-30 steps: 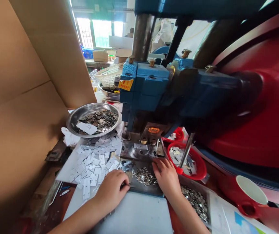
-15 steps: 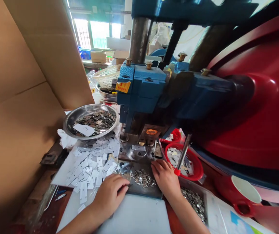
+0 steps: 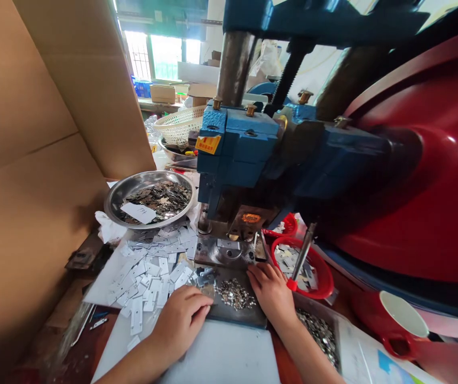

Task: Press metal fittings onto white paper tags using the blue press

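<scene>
Around the small metal pieces (image 3: pixel 235 294) on the dark plate (image 3: pixel 233 318), I see the left hand (image 3: pixel 183 317) at eight o'clock, thumb drawn up to curled fingers, and the right hand (image 3: pixel 269 290) at three, loosely bent; I can't tell whether either holds anything. Pale strips (image 3: pixel 144 277) lie at ten, the die (image 3: pixel 224 257) at twelve, the steel bowl (image 3: pixel 113 200) farther, at eleven.

Bright barred windows (image 3: pixel 166 56), daylight, pale wall (image 3: pixel 313 68)
</scene>
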Demonstrator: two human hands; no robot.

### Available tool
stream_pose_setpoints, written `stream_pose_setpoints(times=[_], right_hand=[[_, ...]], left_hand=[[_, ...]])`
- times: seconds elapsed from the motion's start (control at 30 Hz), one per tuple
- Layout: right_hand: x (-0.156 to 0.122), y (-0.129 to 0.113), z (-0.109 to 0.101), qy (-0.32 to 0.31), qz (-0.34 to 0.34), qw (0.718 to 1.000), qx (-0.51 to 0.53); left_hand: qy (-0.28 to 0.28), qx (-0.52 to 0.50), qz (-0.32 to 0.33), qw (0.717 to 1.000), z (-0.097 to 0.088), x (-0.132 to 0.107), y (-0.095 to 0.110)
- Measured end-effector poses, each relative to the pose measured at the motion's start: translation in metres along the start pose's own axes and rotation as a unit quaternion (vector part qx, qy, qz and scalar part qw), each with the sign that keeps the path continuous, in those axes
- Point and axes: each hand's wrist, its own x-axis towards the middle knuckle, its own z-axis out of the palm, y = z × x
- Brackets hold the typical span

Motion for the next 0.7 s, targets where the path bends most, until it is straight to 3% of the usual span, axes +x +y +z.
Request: stream_pose_setpoints(times=[0.27, 0.4, 0.57, 0.7], right_hand=[[0.0, 0.002, 0.005, 0.024, -0.005, 0.999, 0.024], [0.005, -0.001, 0.0, 0.038, -0.01, 0.997, 0.06], [0.04, -0.015, -0.007, 0.085, 0.013, 0.984, 0.155], [0.073, -0.028, 0.0, 0.082, 0.012, 0.988, 0.129]], left_hand=[[-0.006, -0.003, -0.004, 1.0, 0.001, -0.002, -0.002], [-0.012, -0.028, -0.015, 0.999, -0.01, 0.003, 0.004], [-0.026, -0.067, -0.034, 0.997, -0.028, 0.029, 0.012], [-0.001, -0.068, -0.048, 0.997, -0.03, 0.056, 0.012]])
